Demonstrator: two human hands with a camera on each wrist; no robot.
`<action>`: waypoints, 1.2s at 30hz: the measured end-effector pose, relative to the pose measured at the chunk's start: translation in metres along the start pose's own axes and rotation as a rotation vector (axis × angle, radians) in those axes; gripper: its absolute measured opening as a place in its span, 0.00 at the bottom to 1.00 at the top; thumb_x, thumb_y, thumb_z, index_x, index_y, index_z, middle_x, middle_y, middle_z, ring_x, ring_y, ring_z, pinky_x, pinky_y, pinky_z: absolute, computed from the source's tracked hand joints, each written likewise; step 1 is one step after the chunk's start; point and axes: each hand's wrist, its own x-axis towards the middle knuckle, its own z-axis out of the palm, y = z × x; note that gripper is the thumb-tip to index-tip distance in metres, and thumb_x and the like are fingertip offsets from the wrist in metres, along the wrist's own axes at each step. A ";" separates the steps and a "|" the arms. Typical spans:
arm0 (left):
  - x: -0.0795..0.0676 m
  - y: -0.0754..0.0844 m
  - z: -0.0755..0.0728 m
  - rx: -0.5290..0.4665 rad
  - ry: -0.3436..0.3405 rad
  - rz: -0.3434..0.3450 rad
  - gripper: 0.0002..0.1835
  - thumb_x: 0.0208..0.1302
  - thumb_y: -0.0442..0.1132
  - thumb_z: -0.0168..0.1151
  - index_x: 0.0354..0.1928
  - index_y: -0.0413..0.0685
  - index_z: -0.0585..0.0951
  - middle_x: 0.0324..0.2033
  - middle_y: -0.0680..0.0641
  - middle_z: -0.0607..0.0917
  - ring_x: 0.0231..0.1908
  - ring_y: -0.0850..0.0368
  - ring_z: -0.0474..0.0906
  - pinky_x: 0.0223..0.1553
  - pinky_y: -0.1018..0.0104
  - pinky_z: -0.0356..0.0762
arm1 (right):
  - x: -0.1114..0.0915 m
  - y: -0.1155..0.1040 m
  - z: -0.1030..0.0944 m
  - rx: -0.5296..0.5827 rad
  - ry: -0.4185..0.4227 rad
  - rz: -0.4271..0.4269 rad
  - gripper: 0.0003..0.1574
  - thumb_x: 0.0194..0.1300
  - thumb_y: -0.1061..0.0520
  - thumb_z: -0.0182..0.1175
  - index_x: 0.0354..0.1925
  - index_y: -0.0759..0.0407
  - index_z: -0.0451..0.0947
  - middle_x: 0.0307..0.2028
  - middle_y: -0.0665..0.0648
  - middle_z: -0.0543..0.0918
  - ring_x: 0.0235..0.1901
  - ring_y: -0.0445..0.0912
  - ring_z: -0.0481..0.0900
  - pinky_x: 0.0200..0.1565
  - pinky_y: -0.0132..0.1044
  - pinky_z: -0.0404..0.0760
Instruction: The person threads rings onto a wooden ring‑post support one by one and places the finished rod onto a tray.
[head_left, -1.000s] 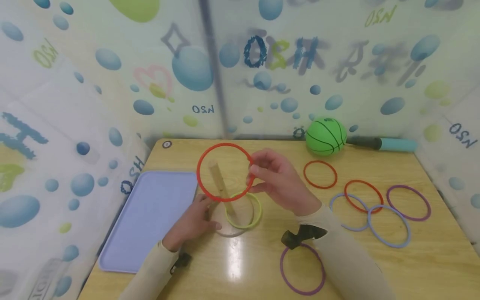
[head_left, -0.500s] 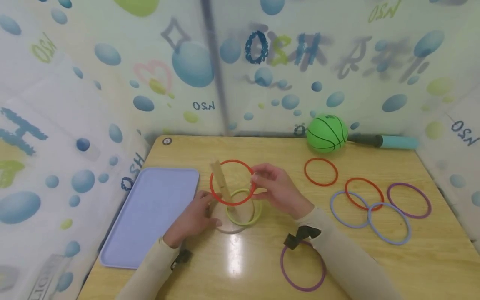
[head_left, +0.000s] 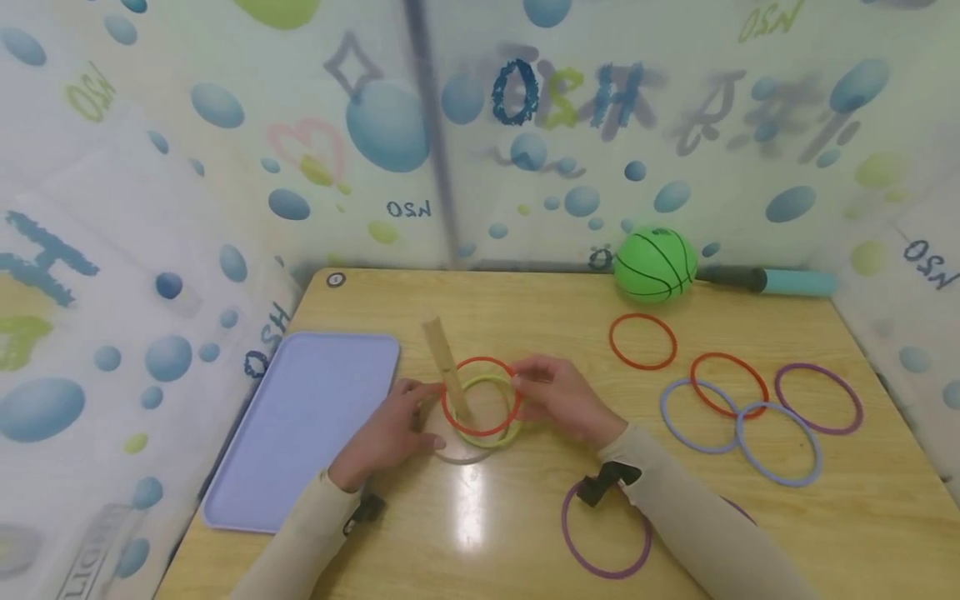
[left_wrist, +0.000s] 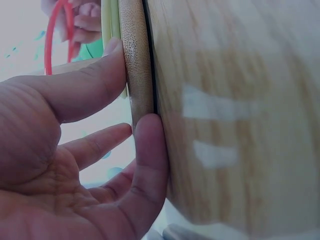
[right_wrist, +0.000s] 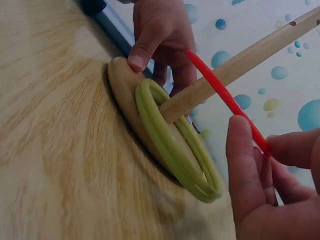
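Observation:
A wooden peg (head_left: 440, 350) rises from a round wooden base (right_wrist: 120, 75), with two stacked yellow-green rings (right_wrist: 159, 141) lying around its foot. My left hand (head_left: 386, 433) holds the base by its left edge, thumb over the top and fingers at the rim. Between thumb and fingertips, my right hand (head_left: 566, 396) pinches a red ring (right_wrist: 220, 90). This ring encircles the peg, tilted and raised above the yellow-green ones.
A lilac tray (head_left: 300, 433) lies at the left. Red rings (head_left: 727, 355), blue rings (head_left: 795, 483) and purple rings (head_left: 607, 576) lie to the right and in front. A green ball (head_left: 656, 264) and a pump (head_left: 798, 282) stand at the back.
My right hand has lowered the red ring from the peg's top to around its lower part. The left hand has stayed at the base.

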 end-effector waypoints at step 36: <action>0.000 0.005 -0.003 0.059 0.014 0.048 0.44 0.52 0.40 0.83 0.73 0.45 0.75 0.57 0.36 0.76 0.45 0.51 0.73 0.49 0.54 0.76 | -0.019 0.003 -0.039 -0.558 0.037 -0.051 0.19 0.68 0.54 0.71 0.54 0.60 0.86 0.43 0.56 0.89 0.41 0.44 0.85 0.45 0.36 0.85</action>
